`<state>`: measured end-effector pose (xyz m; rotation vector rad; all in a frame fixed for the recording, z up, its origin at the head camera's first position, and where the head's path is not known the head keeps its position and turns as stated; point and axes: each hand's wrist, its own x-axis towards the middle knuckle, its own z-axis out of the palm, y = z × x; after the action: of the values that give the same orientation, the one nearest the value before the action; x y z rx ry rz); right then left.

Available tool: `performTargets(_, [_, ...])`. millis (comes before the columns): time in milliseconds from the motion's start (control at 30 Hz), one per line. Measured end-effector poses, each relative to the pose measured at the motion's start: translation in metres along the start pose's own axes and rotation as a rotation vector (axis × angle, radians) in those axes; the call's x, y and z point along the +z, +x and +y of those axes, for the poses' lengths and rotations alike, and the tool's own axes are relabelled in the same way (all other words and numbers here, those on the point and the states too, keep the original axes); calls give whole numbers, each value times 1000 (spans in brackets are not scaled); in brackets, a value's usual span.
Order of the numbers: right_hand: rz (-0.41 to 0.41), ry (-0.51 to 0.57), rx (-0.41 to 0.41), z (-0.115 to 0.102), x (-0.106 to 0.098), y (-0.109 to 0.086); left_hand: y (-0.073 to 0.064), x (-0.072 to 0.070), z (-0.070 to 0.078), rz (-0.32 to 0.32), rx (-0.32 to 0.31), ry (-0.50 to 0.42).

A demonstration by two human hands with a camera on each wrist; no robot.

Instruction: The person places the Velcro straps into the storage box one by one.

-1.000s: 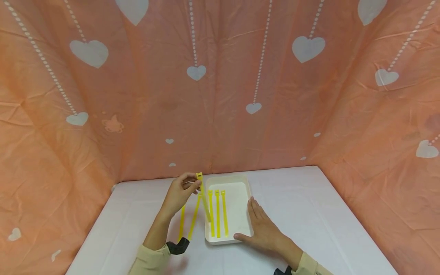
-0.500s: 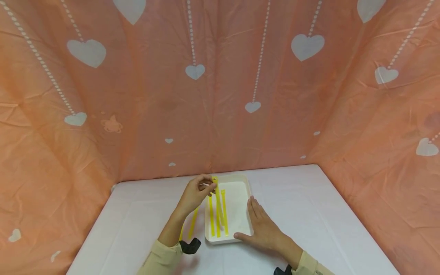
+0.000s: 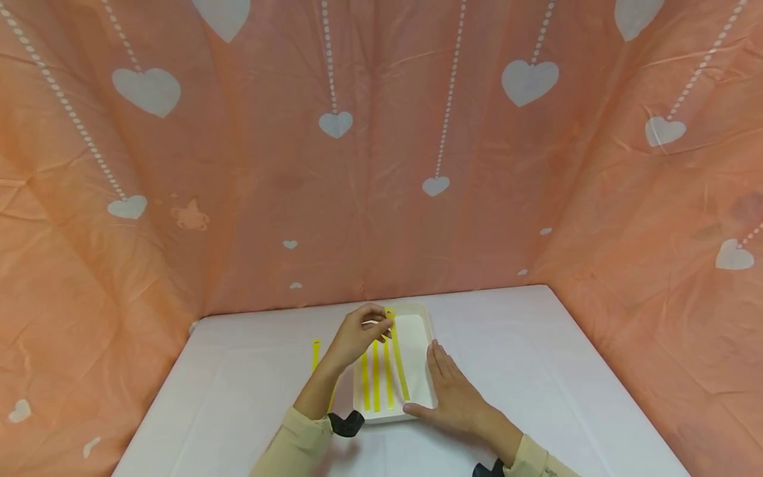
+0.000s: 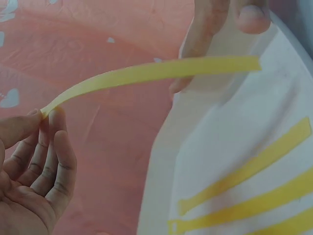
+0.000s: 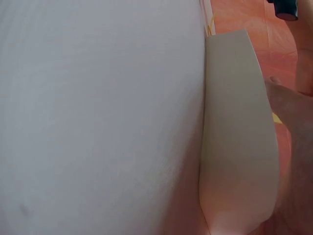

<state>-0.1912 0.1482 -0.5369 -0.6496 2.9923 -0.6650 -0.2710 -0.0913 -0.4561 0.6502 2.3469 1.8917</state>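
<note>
Thumb and fingers of my left hand point(image 3: 357, 336) pinch the slotted head end of a yellow hook-and-loop cable tie point(image 3: 401, 366). In the left wrist view this cable tie point(image 4: 161, 71) arches out from the fingertips, its loose end over the tray. Three similar cable ties point(image 3: 375, 384) lie side by side in the left half of the white tray point(image 3: 420, 391). My right hand point(image 3: 457, 397) rests against the tray's right side, fingers straight along it and the thumb at the front rim. The tray's outer wall point(image 5: 239, 132) fills much of the right wrist view's right half.
Left of the tray, a yellow cable tie point(image 3: 316, 351) lies on the white tabletop point(image 3: 238, 377), and another is mostly hidden behind my left forearm. A pink curtain point(image 3: 381, 218) with white hearts surrounds the table at the back and sides.
My left hand has carried the cable tie rightward from the tray's left edge, past the three lying ties. The right hand has stayed at the tray's side.
</note>
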Motion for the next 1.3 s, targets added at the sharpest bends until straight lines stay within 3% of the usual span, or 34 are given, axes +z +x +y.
performTargets(267, [1, -15, -8, 0, 0, 0, 16, 17, -16, -5, -52, -31])
performTargets(567, [-3, 5, 7, 0, 0, 0, 29, 27, -36, -11, -115, 26])
performTargets(1000, [0, 8, 6, 1, -1, 1, 43, 36, -45, -18, -174, 48])
performTargets(1300, [2, 2, 4, 0, 0, 0, 53, 48, -55, 2, -255, 75])
